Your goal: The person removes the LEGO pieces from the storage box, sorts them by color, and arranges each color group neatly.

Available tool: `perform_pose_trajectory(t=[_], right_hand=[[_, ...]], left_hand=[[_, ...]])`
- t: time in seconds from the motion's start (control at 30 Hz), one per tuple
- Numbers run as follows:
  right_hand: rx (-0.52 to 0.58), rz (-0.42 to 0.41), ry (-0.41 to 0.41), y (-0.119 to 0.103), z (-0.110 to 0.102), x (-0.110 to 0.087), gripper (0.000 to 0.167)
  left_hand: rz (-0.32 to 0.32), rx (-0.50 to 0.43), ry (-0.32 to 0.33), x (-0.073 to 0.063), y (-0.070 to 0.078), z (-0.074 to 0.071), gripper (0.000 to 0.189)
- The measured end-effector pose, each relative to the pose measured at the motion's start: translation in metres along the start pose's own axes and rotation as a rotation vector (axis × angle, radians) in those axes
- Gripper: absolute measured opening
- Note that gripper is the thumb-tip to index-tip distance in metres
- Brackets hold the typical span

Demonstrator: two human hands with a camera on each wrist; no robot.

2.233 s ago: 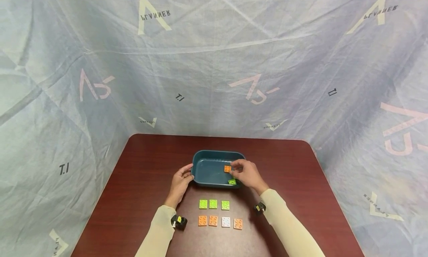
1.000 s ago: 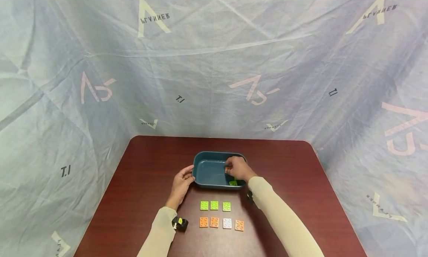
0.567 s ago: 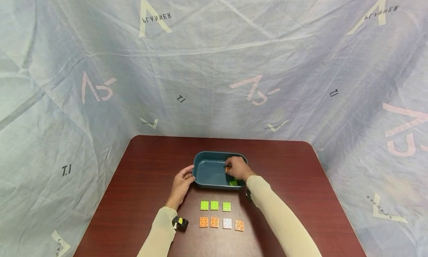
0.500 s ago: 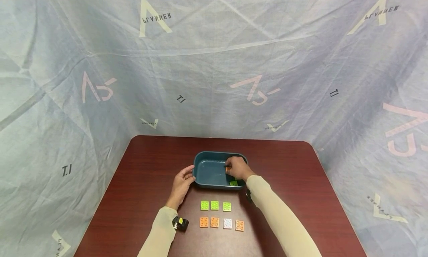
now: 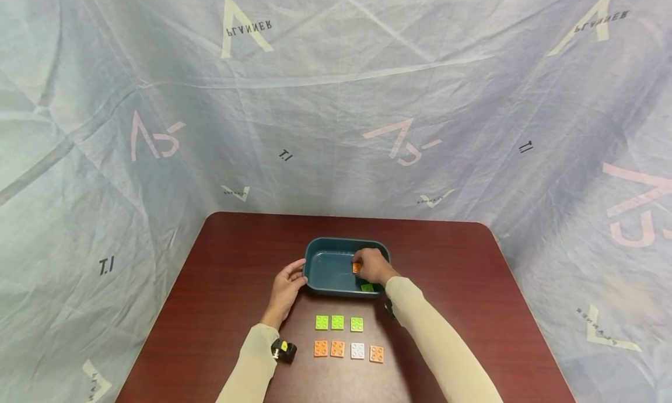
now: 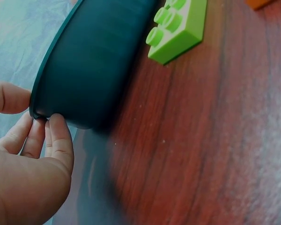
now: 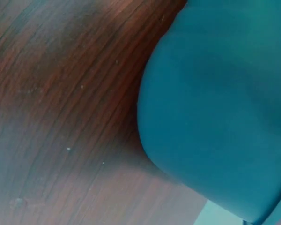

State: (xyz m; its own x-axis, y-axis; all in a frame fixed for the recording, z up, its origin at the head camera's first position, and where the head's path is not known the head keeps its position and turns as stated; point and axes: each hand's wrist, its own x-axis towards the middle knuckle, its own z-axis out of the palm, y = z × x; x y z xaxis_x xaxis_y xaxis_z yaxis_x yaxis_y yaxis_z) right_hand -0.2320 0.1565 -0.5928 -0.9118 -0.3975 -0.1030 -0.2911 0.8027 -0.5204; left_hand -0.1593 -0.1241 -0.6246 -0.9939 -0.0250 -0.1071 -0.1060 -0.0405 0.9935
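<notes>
brick in orange (image 5: pixel 356 267), square and studded, sits inside the right half of the teal rectangular tray (image 5: pixel 329 272), pinched between the thumb and fingers of your right hand (image 5: pixel 375 265); whether its base touches the tray floor, you cannot tell from these views. near the tray's front right corner, just below that hand, lies a lime green brick (image 5: pixel 367 287). your left hand (image 5: pixel 284 289) grips the tray's left end, thumb at the rim and fingertips against the outer wall just under it.

closer to you, on the dark red wood-grain table (image 5: pixel 247 245), three loose lime green bricks (image 5: pixel 338 322) form a row, two near each other and the third a bit farther right. a second row lies nearer still: two orange bricks (image 5: pixel 321 349) at the left, then a white brick (image 5: pixel 357 350), then a lone orange brick (image 5: pixel 376 354). you wear cream sleeves (image 5: pixel 249 362), with a black wrist camera (image 5: pixel 283 350) at your left cuff. behind the table hangs a pale grey sheet (image 5: pixel 331 111) with yellow and pink printed marks.
</notes>
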Motion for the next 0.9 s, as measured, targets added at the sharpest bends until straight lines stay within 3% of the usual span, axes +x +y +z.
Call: perform_pose_trajectory(t=[0.43,0.9], right_hand=[[0.029,0.018,0.003,0.0007,0.0024,-0.0003,0.035],[0.184,0.013,0.062,-0.0006,-0.0022,-0.0012,0.034]], left_hand=[[-0.002,-0.008,0.011,-0.0009,-0.0009,0.0018,0.056],[0.008,-0.020,0.002,0.0017,-0.0028,-0.0004,0.055]])
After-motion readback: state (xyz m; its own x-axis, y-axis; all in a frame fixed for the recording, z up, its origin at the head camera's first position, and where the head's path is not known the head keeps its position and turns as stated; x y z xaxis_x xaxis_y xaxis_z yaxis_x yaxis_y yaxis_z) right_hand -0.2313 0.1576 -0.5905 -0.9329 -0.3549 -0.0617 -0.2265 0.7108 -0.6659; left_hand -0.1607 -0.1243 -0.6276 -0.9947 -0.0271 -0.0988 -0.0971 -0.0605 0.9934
